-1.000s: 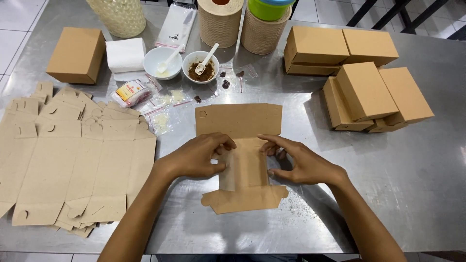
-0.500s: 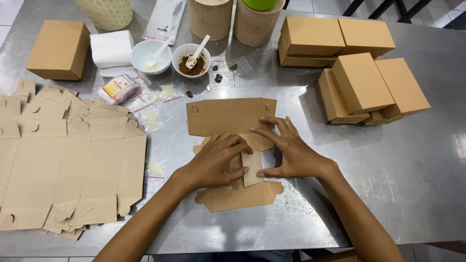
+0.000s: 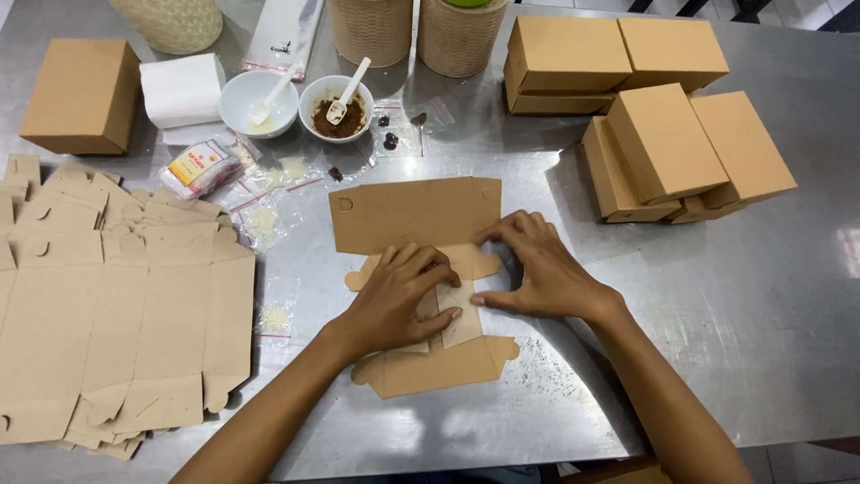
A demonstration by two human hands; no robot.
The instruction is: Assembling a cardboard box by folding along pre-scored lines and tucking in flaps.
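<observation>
A flat brown cardboard box blank (image 3: 414, 213) lies on the steel table (image 3: 752, 296) in front of me, its far panel spread out and its near flap (image 3: 434, 369) sticking out under my wrists. My left hand (image 3: 399, 296) lies palm down on the blank's middle, fingers curled over a folded side flap. My right hand (image 3: 537, 269) presses the right side flap inward, fingers spread, thumb pointing at the left hand. Both hands touch the cardboard at the fold; the centre of the blank is hidden beneath them.
A stack of unfolded blanks (image 3: 107, 305) covers the left of the table. Several assembled brown boxes (image 3: 663, 143) sit at the right, one more box (image 3: 81, 94) far left. Two white bowls with spoons (image 3: 336, 108), small plastic sachets (image 3: 269, 220), a tissue pack (image 3: 184, 90) and woven containers (image 3: 461, 36) line the back.
My hands have come together over the blank's middle, folding the side flaps inward and pressing them flat. The view has shifted slightly, so the table items sit higher and further left.
</observation>
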